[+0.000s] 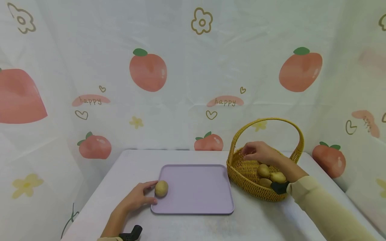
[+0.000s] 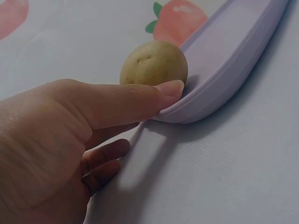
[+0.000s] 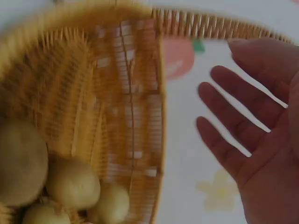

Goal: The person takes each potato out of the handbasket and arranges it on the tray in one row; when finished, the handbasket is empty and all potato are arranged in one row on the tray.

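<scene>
My left hand [image 1: 139, 196] is at the left edge of a lilac tray [image 1: 199, 189], thumb and forefinger spread beside a potato [image 1: 161, 188] lying on the tray's left side. In the left wrist view, the thumb [image 2: 140, 100] lies along the near side of the potato, by the tray rim; the other fingers are lower and partly hidden. My right hand [image 1: 261, 153] is over a wicker basket [image 1: 256, 190], below its arched handle, with nothing in it. In the right wrist view, its fingers are loosely extended. Several potatoes [image 3: 74, 184] sit in the basket.
The basket stands right of the tray on a white-covered table [image 1: 193, 227], its tall handle [image 1: 272, 119] arching over it. A printed curtain [image 1: 181, 117] hangs behind and at both sides. A thin dark cord [image 1: 71, 217] shows at the table's left edge.
</scene>
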The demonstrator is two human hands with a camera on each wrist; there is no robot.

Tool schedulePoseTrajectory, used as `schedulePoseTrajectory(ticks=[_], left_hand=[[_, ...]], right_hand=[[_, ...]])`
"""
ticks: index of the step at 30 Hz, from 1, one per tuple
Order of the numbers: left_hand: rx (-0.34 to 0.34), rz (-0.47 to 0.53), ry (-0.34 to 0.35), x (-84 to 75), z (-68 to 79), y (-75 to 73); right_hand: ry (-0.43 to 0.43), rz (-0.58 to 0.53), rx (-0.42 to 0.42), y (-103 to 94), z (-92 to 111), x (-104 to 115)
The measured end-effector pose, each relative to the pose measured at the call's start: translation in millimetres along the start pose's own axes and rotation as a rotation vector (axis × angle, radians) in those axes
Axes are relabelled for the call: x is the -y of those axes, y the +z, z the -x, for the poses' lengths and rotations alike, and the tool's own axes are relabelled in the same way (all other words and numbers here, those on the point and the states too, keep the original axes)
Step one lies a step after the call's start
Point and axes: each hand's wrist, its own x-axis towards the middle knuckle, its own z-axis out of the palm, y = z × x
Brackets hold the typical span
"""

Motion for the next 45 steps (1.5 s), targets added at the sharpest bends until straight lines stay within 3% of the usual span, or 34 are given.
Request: schedulePoseTrajectory(ticks=[5, 17, 23, 30, 33, 37, 45], left_hand=[[0.0, -0.004, 0.005, -0.3, 0.5, -0.3], [-0.002, 0.007, 0.03, -1.3, -1.5, 1.3], [0.0, 0.017, 0.018, -2.7, -0.2, 1.6], [-0.001, 0.021, 0.011, -2.9, 0.5, 1.0], [0.002, 0.021, 0.014, -2.1, 0.3, 0.9], [-0.001, 0.022, 0.011, -1.6, 0.1, 0.5], [-0.004, 0.012, 0.022, 0.6, 0.8, -0.3]], right_hand=[[0.097, 0.017, 0.034, -13.5, 0.5, -21.5], [0.338, -0.017, -0.103, -15.6, 12.8, -64.3], [0.414, -0.062, -0.034, -4.6, 16.2, -82.5], [0.382, 0.057, 0.039, 5.8, 13.1, -93.0], [0.395, 0.036, 0.053, 9.5, 12.5, -96.2], [0.399, -0.006, 0.049, 13.6, 11.6, -100.5], [0.392, 0.044, 0.009, 14.8, 8.0, -96.4]])
